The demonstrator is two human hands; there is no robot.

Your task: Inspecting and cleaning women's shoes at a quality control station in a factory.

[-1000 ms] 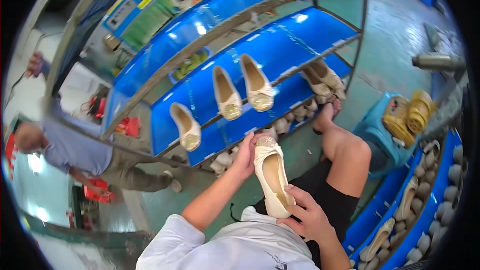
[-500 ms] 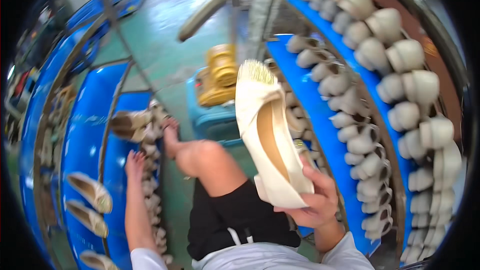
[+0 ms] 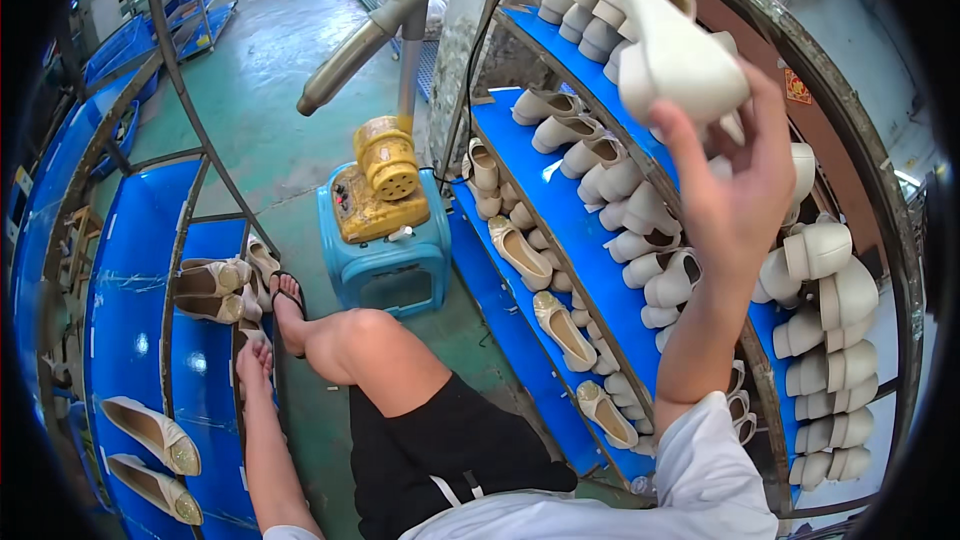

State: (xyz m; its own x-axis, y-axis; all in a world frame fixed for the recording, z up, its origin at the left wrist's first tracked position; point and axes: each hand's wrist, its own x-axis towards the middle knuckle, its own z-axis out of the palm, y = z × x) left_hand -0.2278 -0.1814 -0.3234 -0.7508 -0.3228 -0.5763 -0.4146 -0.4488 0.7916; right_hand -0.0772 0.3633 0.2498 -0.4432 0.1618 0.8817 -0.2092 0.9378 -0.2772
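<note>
A white flat shoe [image 3: 685, 70] is in my right hand [image 3: 740, 180], gripped round its heel end and raised at the upper shelf of the right-hand rack. Other pale shoes stand right behind it, so its toe is hard to tell apart. My left hand [image 3: 254, 362] hangs low at the left rack with its fingers curled, beside shoes on the lower shelf; whatever is in its fingers is hidden. Just above that hand lies a pair of beige flats [image 3: 210, 290] with glittery toes. Two more gold-toed flats [image 3: 150, 430] rest nearer to me on the blue shelf.
A yellow blower [image 3: 385, 180] with a bent metal pipe [image 3: 360, 45] sits on a blue plastic stool [image 3: 385, 270] ahead of me. To the right, sloping blue shelves [image 3: 590, 230] carry rows of pale shoes [image 3: 835, 340]. Metal posts [image 3: 190, 90] frame the left rack.
My right hand has carried the white shoe up and to the right, from before my lap to the upper shelf. My left hand now shows lower and slightly left in view, fingers curled.
</note>
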